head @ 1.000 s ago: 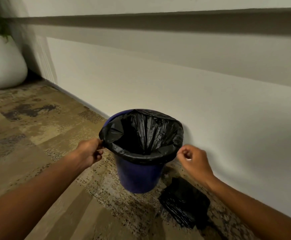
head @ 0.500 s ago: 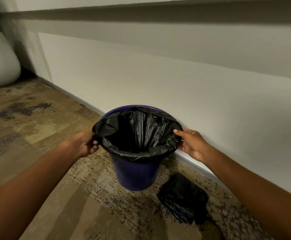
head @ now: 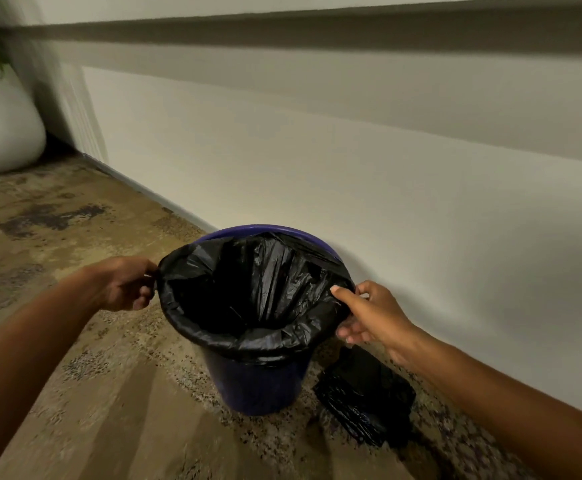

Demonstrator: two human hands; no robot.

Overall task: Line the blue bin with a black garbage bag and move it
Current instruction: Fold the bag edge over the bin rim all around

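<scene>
1. The blue bin (head: 258, 386) stands upright on the carpeted floor (head: 74, 393), close to the base of the white wall (head: 351, 174), directly between your two hands.
2. The black garbage bag (head: 248, 296) sits inside the bin with its mouth open; its edge is folded over the near and side rim, while at the far side a strip of bare blue rim shows above the plastic.
3. Your left hand (head: 128, 284) is at the bin's left edge, fingers curled closed around a pinch of the bag's folded edge.
4. Your right hand (head: 369, 315) is at the bin's right edge: the thumb lies on top of the bag's edge and the fingers sit below it, outside the rim, so the hand is gripping the bag there.
5. Both forearms reach in from the bottom corners, one on each side of the bin.
6. A folded black bag (head: 365, 396) lies flat on the floor just beside the bin's right base, under your right wrist.
7. A white planter (head: 2, 126) stands well apart at the far left, by the wall's corner.
</scene>
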